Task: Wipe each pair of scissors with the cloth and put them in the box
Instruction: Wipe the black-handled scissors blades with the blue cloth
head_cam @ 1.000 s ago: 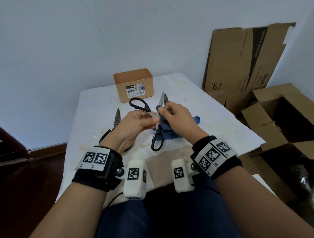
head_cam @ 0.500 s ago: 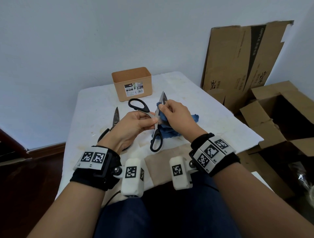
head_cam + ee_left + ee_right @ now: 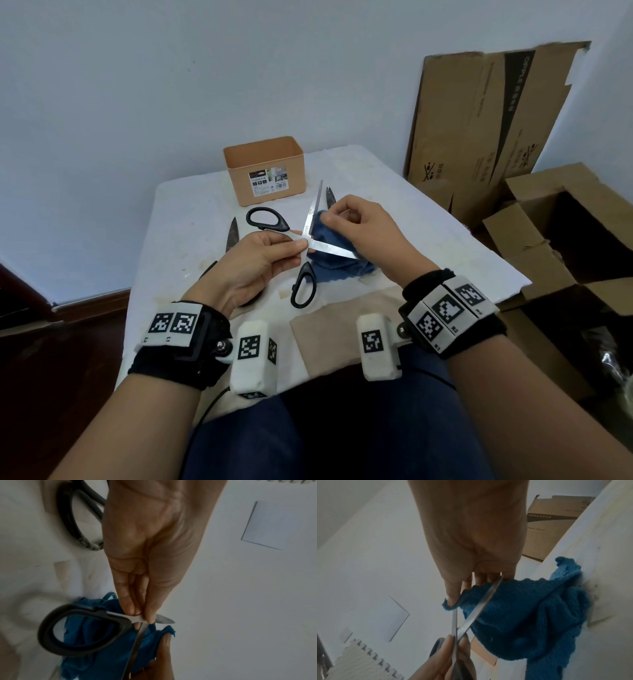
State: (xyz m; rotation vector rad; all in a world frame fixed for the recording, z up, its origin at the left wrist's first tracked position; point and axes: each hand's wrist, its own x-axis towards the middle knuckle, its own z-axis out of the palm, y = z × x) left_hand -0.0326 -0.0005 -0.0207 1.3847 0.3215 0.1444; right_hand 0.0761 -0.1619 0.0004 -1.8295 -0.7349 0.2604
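Black-handled scissors (image 3: 310,236) are held spread wide above the white table (image 3: 191,212). My left hand (image 3: 301,245) pinches them at the pivot (image 3: 144,619). One blade points up and the other lies across the blue cloth (image 3: 329,253). My right hand (image 3: 325,216) pinches a fold of the cloth (image 3: 522,615) against the upright blade (image 3: 454,619). The orange box (image 3: 263,169) stands open at the back of the table. A second pair of scissors (image 3: 232,236) lies to the left, its handle (image 3: 77,520) partly under my left hand. A third pair's tip (image 3: 329,193) pokes out behind my right hand.
Flattened cardboard (image 3: 486,113) leans on the wall at the right. An open carton (image 3: 561,240) stands beside the table's right edge. A tan patch (image 3: 339,322) covers the table's near edge, just in front of my lap.
My right hand has slid the cloth a little up the upright blade, and the second blade now shows across the cloth. My left hand keeps its pinch at the pivot.
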